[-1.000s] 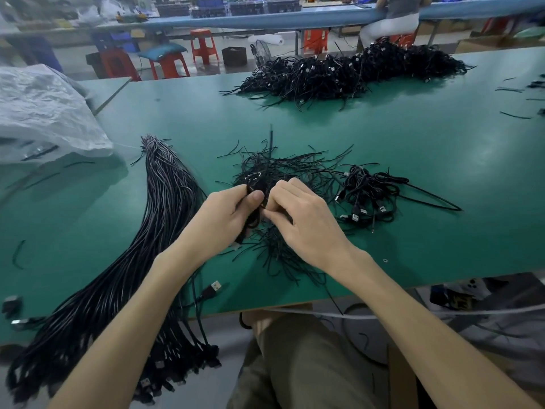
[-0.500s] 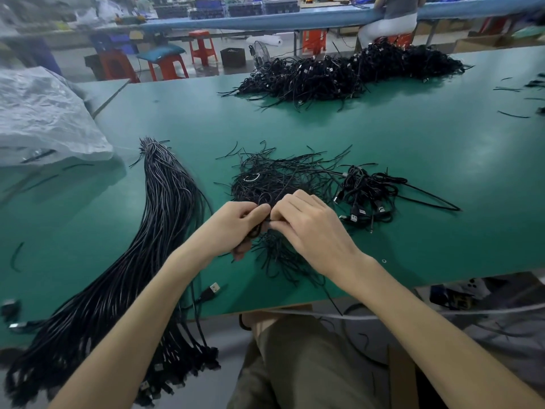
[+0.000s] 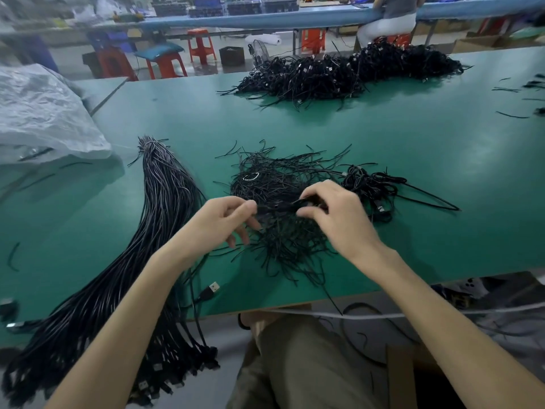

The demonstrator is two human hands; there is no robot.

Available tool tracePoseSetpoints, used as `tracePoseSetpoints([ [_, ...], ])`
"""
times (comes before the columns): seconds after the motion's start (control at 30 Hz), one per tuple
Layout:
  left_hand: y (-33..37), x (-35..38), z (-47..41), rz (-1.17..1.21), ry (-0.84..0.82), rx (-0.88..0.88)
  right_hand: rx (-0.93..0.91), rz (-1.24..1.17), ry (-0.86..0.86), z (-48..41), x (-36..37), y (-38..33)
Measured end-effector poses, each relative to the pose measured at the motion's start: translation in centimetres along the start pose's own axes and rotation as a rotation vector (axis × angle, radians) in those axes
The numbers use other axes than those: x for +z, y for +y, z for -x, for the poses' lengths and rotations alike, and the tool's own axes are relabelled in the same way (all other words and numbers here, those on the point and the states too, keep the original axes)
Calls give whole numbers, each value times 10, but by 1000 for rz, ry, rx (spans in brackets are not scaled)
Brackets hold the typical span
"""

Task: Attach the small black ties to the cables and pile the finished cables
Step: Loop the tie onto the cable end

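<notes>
On the table (image 3: 413, 149), a parting pull

Our left hand (image 3: 218, 222) and right hand (image 3: 339, 219), pressed together a second ago, have parted over the ties (image 3: 274, 184), each pinching an end of one cable (image 3: 306, 202). We judge the tie cinched and the cable bound for the pile (image 3: 371, 184) at three o'clock.

- A broad green table (image 3: 383, 149) fills the foreground.
- A long blue bench (image 3: 295, 20) runs across the back, with a person (image 3: 389, 19) seated at it.
- Orange stools (image 3: 200, 48) stand on the pale floor (image 3: 206, 68) between.
- A crumpled plastic sheet (image 3: 38, 113) lies at left.
- The light is soft and even.
</notes>
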State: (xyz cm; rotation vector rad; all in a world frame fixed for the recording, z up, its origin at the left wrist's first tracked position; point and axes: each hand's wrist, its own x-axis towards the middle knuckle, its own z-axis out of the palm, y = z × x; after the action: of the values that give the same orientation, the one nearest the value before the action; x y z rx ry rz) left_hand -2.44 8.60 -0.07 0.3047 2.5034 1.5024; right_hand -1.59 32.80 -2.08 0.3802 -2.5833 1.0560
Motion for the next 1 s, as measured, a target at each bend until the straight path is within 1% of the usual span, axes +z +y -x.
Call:
tracePoseSetpoints([
  [0.03,-5,-4,-2,-71,60,-53,73,-24,48,-4,-4,6],
  [0.1,-17,-13,-4,-366,172,-199,231,-98,172,-12,-12,19],
  [0.17,-29,-18,-2,-683,236,-323,375,-170,298,-20,-21,34],
  [0.2,-34,-17,0,-789,245,-353,432,-180,337,-23,-25,42],
  [0.27,-39,-13,3,-895,228,-371,524,-145,332,-26,-26,55],
  [0.33,-40,-9,4,-918,206,-355,578,-75,255,-25,-22,63],
  [0.4,-38,-9,2,-910,170,-342,570,-25,207,-21,-15,67],
  [0.5,-36,-9,0,-920,106,-368,521,36,191,-16,-7,63],
  [0.63,-37,-11,0,-926,92,-379,422,316,244,-15,-6,55],
  [0.7,-36,-11,1,-928,92,-372,350,389,278,-13,-7,50],
  [0.83,-32,-12,0,-966,60,-385,231,421,288,-6,-3,37],
  [0.9,-32,-12,-1,-918,70,-373,186,421,273,-2,2,28],
  [1.0,-29,-13,-2,-761,161,-287,94,375,237,4,10,13],
])
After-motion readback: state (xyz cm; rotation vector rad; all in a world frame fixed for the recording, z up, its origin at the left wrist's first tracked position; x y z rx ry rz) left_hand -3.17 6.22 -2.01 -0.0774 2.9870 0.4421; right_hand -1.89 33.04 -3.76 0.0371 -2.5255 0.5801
